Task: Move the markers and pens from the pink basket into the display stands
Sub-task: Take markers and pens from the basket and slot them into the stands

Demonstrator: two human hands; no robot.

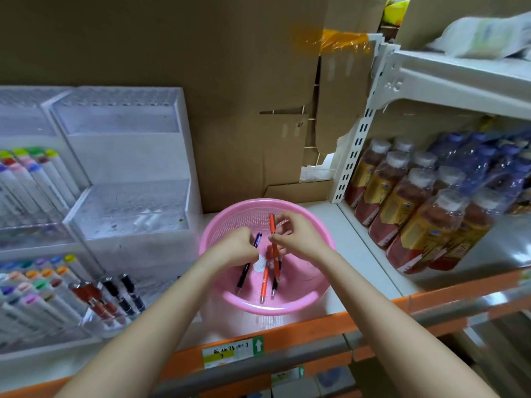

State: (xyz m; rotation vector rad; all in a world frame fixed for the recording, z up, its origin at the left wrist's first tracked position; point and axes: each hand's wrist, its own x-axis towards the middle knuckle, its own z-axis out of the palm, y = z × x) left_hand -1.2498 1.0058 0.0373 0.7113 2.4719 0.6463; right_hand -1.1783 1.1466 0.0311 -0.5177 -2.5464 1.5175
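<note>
The middle of a purple-topped pen (243,274) is hidden by the curled fingers of the left hand (240,247) gripping it; a dark pen (274,286) is half covered — its colour cannot be told. An orange pen (273,225) is pinched nearly upright by the right hand (296,238) over the pink basket (275,310), where a second orange pen (264,280) lies, beside clear display stands (129,202).

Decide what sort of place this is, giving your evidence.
Probably a shop or its stockroom: shrink-wrapped bottled drinks on white metal shelving, clear display stands of markers, and a label on the orange shelf edge.
</note>
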